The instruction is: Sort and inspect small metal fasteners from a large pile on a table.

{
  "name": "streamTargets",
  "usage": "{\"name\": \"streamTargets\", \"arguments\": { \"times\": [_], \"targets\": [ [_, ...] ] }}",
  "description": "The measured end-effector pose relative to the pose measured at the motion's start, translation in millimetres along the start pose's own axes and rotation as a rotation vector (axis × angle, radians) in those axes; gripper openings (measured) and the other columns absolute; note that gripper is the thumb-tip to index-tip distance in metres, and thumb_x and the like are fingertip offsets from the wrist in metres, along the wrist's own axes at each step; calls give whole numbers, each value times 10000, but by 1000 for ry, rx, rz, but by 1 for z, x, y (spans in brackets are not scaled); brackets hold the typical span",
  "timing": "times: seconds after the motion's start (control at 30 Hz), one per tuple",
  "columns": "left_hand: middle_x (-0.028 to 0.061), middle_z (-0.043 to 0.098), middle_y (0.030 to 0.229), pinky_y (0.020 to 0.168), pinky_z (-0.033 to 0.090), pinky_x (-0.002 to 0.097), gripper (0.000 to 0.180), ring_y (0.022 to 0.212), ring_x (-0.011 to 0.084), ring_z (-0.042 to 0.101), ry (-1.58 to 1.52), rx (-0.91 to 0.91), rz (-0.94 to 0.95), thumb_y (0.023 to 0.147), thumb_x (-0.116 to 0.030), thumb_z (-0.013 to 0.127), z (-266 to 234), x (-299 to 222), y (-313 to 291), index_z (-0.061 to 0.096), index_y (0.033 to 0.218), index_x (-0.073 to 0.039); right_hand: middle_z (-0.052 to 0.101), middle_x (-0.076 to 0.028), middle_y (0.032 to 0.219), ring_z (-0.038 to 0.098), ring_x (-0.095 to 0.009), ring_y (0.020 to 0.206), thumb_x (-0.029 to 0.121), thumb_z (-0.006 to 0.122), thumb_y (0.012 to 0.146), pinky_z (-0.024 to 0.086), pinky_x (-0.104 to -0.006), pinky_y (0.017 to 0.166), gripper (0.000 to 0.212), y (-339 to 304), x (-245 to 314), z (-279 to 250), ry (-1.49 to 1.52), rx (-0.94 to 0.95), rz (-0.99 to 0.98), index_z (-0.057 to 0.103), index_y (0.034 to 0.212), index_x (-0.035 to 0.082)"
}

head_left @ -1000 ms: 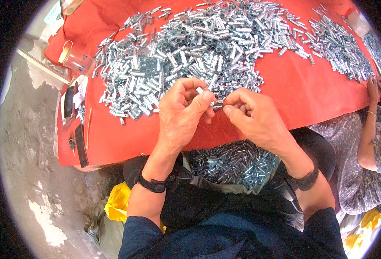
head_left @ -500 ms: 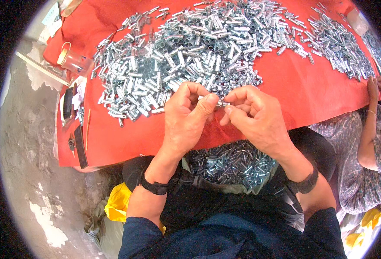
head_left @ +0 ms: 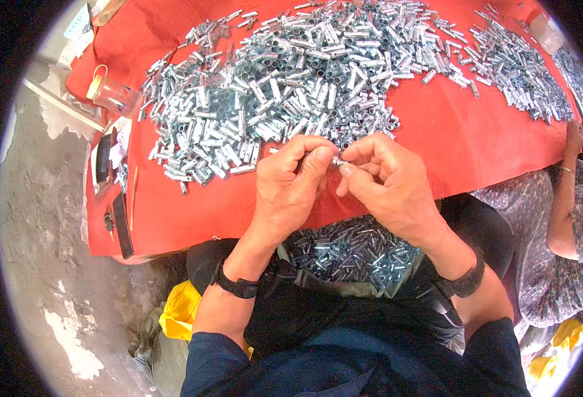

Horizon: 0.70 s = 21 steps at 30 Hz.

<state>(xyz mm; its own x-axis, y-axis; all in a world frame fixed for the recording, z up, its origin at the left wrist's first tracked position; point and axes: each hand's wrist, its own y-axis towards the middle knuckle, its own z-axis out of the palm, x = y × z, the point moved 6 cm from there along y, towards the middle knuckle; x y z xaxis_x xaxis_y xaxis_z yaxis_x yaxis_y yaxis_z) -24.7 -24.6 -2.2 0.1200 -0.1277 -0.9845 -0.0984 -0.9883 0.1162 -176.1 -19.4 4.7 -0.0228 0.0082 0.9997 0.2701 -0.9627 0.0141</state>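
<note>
- Nearest: open container (head_left: 347, 289) is sitting at the lap, on the near side of the big heap, and is holding many small metal pieces (head_left: 351, 251). Anything slipping could be dropping in here and getting lost among similar bits.
- Left hand (head_left: 285, 182): hovering just short of the big heap. Thumb and forefinger are pressing together on a small shiny part (head_left: 336, 161), hiding most of it.
- Right hand (head_left: 394, 185): facing the left one, also short of the heap. Thumb and forefinger appear to be pinching the part's exposed end; the other fingers are curling inward.
- Part: showing between the two sets of fingertips, near side of the heap. One piece or two, cannot tell. Smooth metal and a tiny grip could be letting it twist or spring out, if the pinches are pulling unevenly.
- Big heap (head_left: 285, 86) of metal tubes: lying loose on red cloth (head_left: 476, 142). A knuckle brushing its near edge could be sending tubes rolling.
- Right of the heap: a smaller heap (head_left: 519, 73) is spreading, a co-worker's hand (head_left: 574, 135) resting near it. A tug on the cloth could be mixing both.
</note>
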Motion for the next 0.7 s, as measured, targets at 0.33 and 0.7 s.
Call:
{"name": "streamTargets", "arguments": {
  "times": [0.33, 0.7],
  "targets": [
    [-46, 516, 654, 480, 367, 205, 246, 557, 29, 457, 63, 51, 56, 1036, -237, 565, 5, 2, -3, 650, 1027, -6, 681, -120, 800, 689, -165, 695, 13, 645, 895, 536, -300, 605, 95, -5, -6, -2, -53, -88, -142, 594, 966, -26],
    [29, 611, 738, 536, 446, 263, 197, 627, 81, 569, 310, 332, 67, 866, -162, 752, 14, -20, -6, 629, 923, -20, 631, -115, 713, 618, -178, 628, 55, 633, 917, 482, -329, 568, 75, -8, 5, -12, -124, 84, -66, 619, 875, -5]
  ]
}}
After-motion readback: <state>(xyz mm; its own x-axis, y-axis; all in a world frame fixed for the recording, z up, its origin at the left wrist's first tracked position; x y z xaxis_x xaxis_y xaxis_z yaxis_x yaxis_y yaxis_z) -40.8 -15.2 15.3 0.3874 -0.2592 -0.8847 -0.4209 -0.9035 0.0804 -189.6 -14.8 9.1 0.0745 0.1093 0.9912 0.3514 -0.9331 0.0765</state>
